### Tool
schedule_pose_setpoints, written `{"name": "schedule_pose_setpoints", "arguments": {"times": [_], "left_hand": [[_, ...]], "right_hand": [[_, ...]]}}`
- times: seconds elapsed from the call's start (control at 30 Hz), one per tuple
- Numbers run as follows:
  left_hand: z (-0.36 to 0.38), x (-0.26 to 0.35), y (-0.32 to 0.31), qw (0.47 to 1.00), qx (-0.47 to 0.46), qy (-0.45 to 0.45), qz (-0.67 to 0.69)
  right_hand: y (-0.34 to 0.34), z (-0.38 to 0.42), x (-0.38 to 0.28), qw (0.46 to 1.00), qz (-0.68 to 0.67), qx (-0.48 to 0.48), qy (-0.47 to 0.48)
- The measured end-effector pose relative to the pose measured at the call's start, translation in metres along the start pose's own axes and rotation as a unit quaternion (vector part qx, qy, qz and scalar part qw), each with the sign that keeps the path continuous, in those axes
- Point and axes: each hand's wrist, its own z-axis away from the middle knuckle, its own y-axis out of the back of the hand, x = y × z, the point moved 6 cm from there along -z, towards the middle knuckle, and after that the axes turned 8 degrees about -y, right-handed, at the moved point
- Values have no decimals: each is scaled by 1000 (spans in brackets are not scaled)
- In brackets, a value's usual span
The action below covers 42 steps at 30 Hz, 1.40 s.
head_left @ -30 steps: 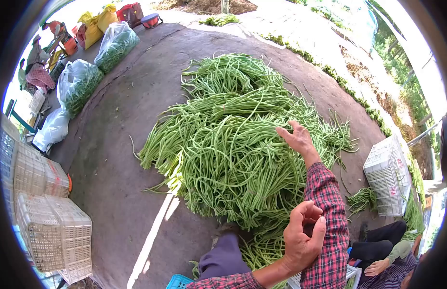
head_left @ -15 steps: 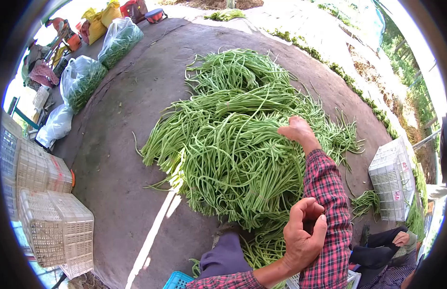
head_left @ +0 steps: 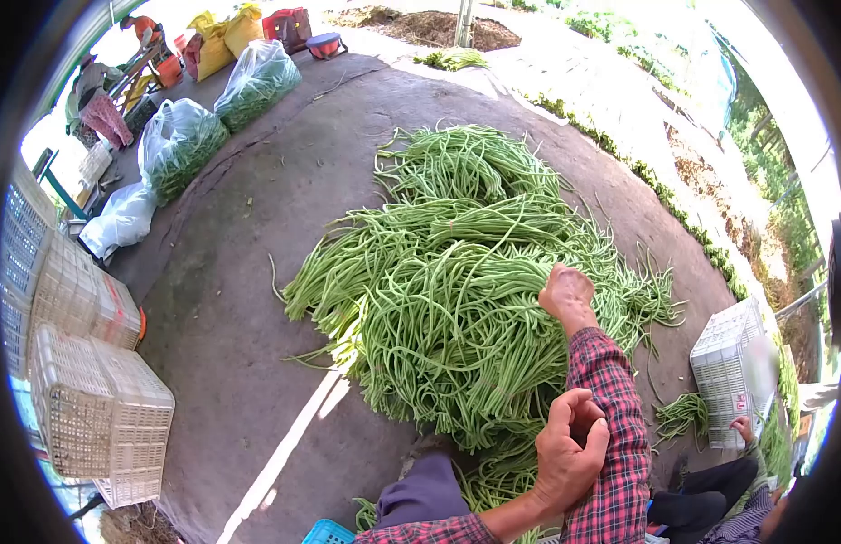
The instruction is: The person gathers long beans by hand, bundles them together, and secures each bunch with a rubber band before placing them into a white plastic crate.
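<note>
A big heap of green long beans (head_left: 457, 317) lies on the ground before me, some of it in tied bundles. My right hand (head_left: 567, 295), arm stretched forward, is closed at the right side of the heap on the ends of some beans; its fingertips are partly hidden. Nearer to me, my left hand (head_left: 570, 444) hovers beside my right sleeve. Its fingers curl loosely, the thumb stands apart from them, and nothing shows in the hollow. More beans lie below, partly behind the left hand.
White plastic crates (head_left: 103, 408) stand at the left, and another crate (head_left: 724, 363) at the right beside a small bean bunch (head_left: 681, 417). A co-worker's hand (head_left: 742, 428) is at lower right. Filled clear bags (head_left: 180, 150) line the far left. A blue basket (head_left: 328, 533) is at the bottom.
The view has shifted, so the heap sits lower and further right. My right hand has closed more at the beans. The left hand keeps its curl. The co-worker's hand has risen toward the right crate.
</note>
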Motion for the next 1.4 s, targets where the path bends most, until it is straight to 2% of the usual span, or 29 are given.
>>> {"name": "schedule_pose_setpoints", "arguments": {"times": [0.03,0.13,0.17,0.23,0.37,0.43,0.5,0.53,0.57,0.63,0.67,0.7,0.77,0.93,1.0,1.07,1.1,1.13,1.17,1.23,1.3,1.4], "left_hand": [[-1,0,-1,1000,-9,10,-1],[-3,5,1,1000,-8,-16,-23],[-4,5,3,999,-7,-28,-41],[-6,10,6,998,-1,-36,-52],[-4,17,12,992,15,-95,-79],[-3,28,15,973,13,-174,-152],[1,41,13,925,-6,-283,-253],[3,41,11,900,-49,-301,-312],[4,43,12,901,-62,-300,-306],[15,51,-7,838,-210,-366,-347],[21,36,-12,824,-307,-345,-329],[27,38,-11,823,-317,-348,-318],[42,32,-21,773,-443,-310,-332],[80,33,-42,759,-474,-361,-261],[111,13,-53,784,-516,-294,-183],[139,-1,-59,790,-527,-273,-156],[150,-2,-62,802,-524,-253,-136],[160,-7,-64,806,-549,-186,-122],[171,-6,-66,800,-558,-186,-118],[182,-15,-67,829,-537,-102,-119],[192,-29,-70,838,-527,-82,-117],[197,-51,-71,867,-482,-39,-121]], "right_hand": [[8,8,0,1000,2,7,0],[39,46,-7,989,23,99,112],[44,60,0,989,28,98,109],[70,99,6,960,14,214,180],[94,167,41,962,-40,201,182],[93,194,63,962,-33,214,168],[96,229,80,973,-56,165,152],[96,243,88,977,-39,156,138],[100,259,98,979,-38,157,124],[108,290,116,983,-47,133,115],[113,304,126,979,-73,146,125],[117,318,136,980,-69,150,111],[128,348,152,983,-68,124,115],[138,418,183,989,-94,64,96],[136,439,195,992,-79,62,81],[136,459,207,994,-66,61,63],[136,467,216,995,-91,29,42],[133,476,224,993,-118,-2,20],[130,485,233,993,-121,1,9],[135,505,257,968,-226,108,30],[123,522,273,959,-255,121,30],[107,553,283,894,-337,294,-20]]}}
